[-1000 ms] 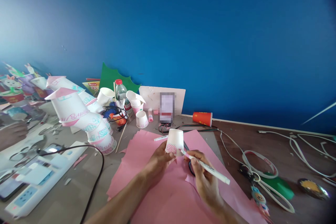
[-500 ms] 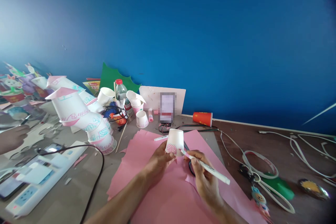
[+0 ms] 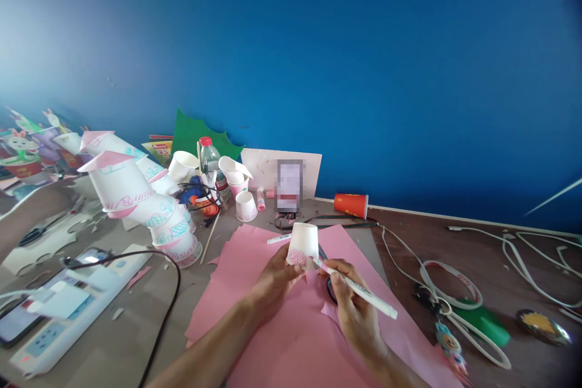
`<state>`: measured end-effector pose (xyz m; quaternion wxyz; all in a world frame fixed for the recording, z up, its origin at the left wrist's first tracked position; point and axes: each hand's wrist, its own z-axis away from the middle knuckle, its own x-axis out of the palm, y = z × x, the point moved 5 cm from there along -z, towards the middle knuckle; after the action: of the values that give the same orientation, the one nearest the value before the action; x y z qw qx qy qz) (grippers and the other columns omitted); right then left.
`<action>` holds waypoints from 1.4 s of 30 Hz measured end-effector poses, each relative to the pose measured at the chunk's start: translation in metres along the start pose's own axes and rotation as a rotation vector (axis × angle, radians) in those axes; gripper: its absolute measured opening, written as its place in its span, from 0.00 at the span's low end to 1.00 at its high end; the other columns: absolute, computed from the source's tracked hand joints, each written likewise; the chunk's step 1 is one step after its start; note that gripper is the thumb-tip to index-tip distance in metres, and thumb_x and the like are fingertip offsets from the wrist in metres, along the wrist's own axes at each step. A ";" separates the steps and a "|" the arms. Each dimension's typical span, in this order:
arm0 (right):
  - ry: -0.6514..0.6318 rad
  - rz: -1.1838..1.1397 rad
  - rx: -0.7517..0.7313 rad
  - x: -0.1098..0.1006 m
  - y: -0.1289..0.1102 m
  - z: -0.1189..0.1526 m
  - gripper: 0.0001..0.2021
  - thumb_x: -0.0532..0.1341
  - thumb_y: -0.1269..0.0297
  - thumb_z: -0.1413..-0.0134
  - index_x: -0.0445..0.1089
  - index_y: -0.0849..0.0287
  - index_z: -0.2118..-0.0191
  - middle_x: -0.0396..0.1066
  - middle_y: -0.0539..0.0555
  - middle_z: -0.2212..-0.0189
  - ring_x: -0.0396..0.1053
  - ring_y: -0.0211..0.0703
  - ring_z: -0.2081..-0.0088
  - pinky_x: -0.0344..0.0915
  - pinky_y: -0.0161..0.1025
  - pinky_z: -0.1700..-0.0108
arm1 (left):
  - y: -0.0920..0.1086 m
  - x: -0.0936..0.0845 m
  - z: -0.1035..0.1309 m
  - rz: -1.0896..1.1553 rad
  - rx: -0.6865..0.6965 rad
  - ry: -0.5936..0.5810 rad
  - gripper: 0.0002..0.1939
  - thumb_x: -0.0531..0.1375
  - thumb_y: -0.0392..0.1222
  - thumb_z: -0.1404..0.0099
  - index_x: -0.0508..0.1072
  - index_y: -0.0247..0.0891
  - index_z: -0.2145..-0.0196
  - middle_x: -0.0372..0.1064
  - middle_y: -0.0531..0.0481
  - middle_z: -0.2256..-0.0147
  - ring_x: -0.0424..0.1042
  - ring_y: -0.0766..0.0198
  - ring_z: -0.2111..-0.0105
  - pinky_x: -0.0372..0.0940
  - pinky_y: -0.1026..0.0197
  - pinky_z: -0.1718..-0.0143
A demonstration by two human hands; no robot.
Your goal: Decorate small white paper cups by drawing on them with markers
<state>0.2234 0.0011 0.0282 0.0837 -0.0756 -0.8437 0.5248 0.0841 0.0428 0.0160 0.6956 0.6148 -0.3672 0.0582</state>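
My left hand [image 3: 282, 273] is closed around the lower part of a white paper cup [image 3: 305, 239], which is held upside down. Pink cross-hatching marks the cup's lower left side. A white marker pen [image 3: 367, 296] is gripped in my right hand [image 3: 357, 309], its pink tip end at the cup's lower right edge. Beneath both hands lie sheets of pink paper [image 3: 273, 345]. Scissors [image 3: 331, 290] with a black handle rest on the paper, partly hidden behind my right hand. Another white marker [image 3: 279, 239] lies left of the cup.
Stacked decorated cups [image 3: 163, 218] lean at the left beside a power strip [image 3: 50, 339]. A phone [image 3: 290, 187] stands by the blue wall, a red cup [image 3: 351, 205] lies on its side, and white cables [image 3: 454, 285] spread rightward. Another person's arm [image 3: 31, 209] reaches in at far left.
My hands, the cup and the marker stay almost in place. At far left the other person's arm has moved up and away from the cut paper.
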 end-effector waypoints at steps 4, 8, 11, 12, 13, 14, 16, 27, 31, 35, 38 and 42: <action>0.003 -0.007 -0.018 0.001 -0.002 -0.001 0.11 0.57 0.55 0.36 0.74 0.52 0.60 0.73 0.52 0.69 0.74 0.41 0.68 0.73 0.36 0.68 | -0.001 -0.001 0.000 -0.001 -0.004 0.010 0.24 0.69 0.42 0.45 0.72 0.37 0.50 0.76 0.42 0.56 0.73 0.50 0.54 0.60 0.52 0.49; -0.004 -0.014 -0.024 0.002 -0.003 -0.002 0.11 0.57 0.55 0.36 0.74 0.53 0.61 0.73 0.52 0.69 0.74 0.41 0.68 0.73 0.36 0.68 | 0.000 0.000 0.000 -0.002 0.001 0.003 0.25 0.68 0.42 0.45 0.72 0.37 0.49 0.76 0.42 0.55 0.72 0.50 0.54 0.60 0.52 0.49; -0.009 -0.004 -0.021 0.002 -0.002 -0.001 0.11 0.57 0.55 0.35 0.74 0.54 0.61 0.73 0.53 0.69 0.73 0.41 0.69 0.73 0.36 0.69 | 0.002 0.002 0.000 -0.002 -0.003 -0.005 0.25 0.68 0.43 0.45 0.72 0.36 0.50 0.76 0.42 0.57 0.72 0.50 0.54 0.60 0.52 0.49; -0.011 0.004 -0.018 0.001 -0.002 -0.001 0.11 0.57 0.55 0.35 0.74 0.54 0.61 0.73 0.53 0.69 0.73 0.41 0.69 0.72 0.36 0.70 | 0.002 0.002 0.001 -0.002 -0.004 -0.005 0.24 0.69 0.43 0.45 0.72 0.36 0.51 0.76 0.41 0.57 0.72 0.50 0.54 0.60 0.52 0.49; -0.012 0.016 -0.013 0.001 -0.001 0.000 0.11 0.57 0.56 0.35 0.74 0.54 0.61 0.73 0.53 0.69 0.73 0.41 0.70 0.72 0.36 0.71 | 0.003 0.003 0.001 -0.002 -0.006 -0.006 0.24 0.69 0.43 0.45 0.72 0.36 0.51 0.76 0.41 0.57 0.72 0.50 0.54 0.60 0.52 0.49; -0.014 0.028 -0.010 0.000 0.000 0.000 0.11 0.57 0.56 0.35 0.74 0.54 0.61 0.73 0.53 0.69 0.73 0.41 0.70 0.71 0.36 0.71 | 0.003 0.003 0.001 -0.001 -0.005 -0.005 0.24 0.69 0.44 0.45 0.73 0.36 0.51 0.76 0.41 0.57 0.72 0.50 0.54 0.60 0.52 0.49; -0.013 0.045 -0.008 0.000 0.000 0.001 0.12 0.57 0.55 0.36 0.74 0.54 0.60 0.73 0.53 0.69 0.72 0.41 0.70 0.71 0.36 0.71 | 0.003 0.003 0.001 0.005 -0.001 -0.006 0.25 0.69 0.44 0.45 0.72 0.37 0.51 0.76 0.41 0.56 0.73 0.50 0.55 0.60 0.52 0.50; -0.031 0.030 0.007 0.001 0.001 0.001 0.11 0.56 0.56 0.35 0.74 0.53 0.61 0.72 0.53 0.69 0.71 0.40 0.71 0.70 0.35 0.73 | 0.001 0.001 0.001 0.021 0.002 -0.014 0.23 0.67 0.39 0.42 0.71 0.37 0.49 0.76 0.42 0.56 0.73 0.51 0.54 0.60 0.52 0.49; -0.028 0.049 -0.009 -0.001 0.002 0.001 0.11 0.56 0.56 0.35 0.74 0.54 0.61 0.73 0.53 0.68 0.71 0.42 0.69 0.70 0.37 0.69 | 0.001 0.001 0.001 0.027 0.008 -0.028 0.22 0.66 0.39 0.42 0.71 0.37 0.49 0.76 0.42 0.56 0.73 0.51 0.54 0.60 0.51 0.48; -0.027 0.029 -0.007 0.000 0.005 0.000 0.11 0.57 0.56 0.35 0.74 0.54 0.61 0.73 0.53 0.68 0.71 0.41 0.68 0.70 0.36 0.68 | 0.000 0.001 0.000 0.030 0.008 -0.031 0.23 0.66 0.39 0.42 0.71 0.37 0.49 0.76 0.42 0.56 0.73 0.51 0.54 0.61 0.51 0.49; -0.022 -0.011 0.009 0.000 0.007 0.001 0.10 0.57 0.56 0.36 0.74 0.53 0.61 0.72 0.52 0.68 0.71 0.40 0.68 0.69 0.35 0.68 | 0.000 0.000 0.000 0.029 0.008 -0.023 0.23 0.66 0.39 0.42 0.71 0.37 0.49 0.77 0.42 0.56 0.73 0.50 0.54 0.61 0.51 0.49; -0.025 -0.045 0.020 0.001 0.009 0.001 0.10 0.58 0.56 0.36 0.74 0.52 0.61 0.72 0.52 0.67 0.71 0.40 0.67 0.69 0.34 0.67 | 0.000 -0.001 0.000 0.027 0.007 -0.016 0.23 0.67 0.39 0.42 0.71 0.37 0.49 0.77 0.41 0.55 0.73 0.50 0.53 0.60 0.51 0.48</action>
<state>0.2229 0.0042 0.0193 0.0859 -0.0492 -0.8407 0.5323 0.0838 0.0432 0.0152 0.6897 0.6127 -0.3807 0.0641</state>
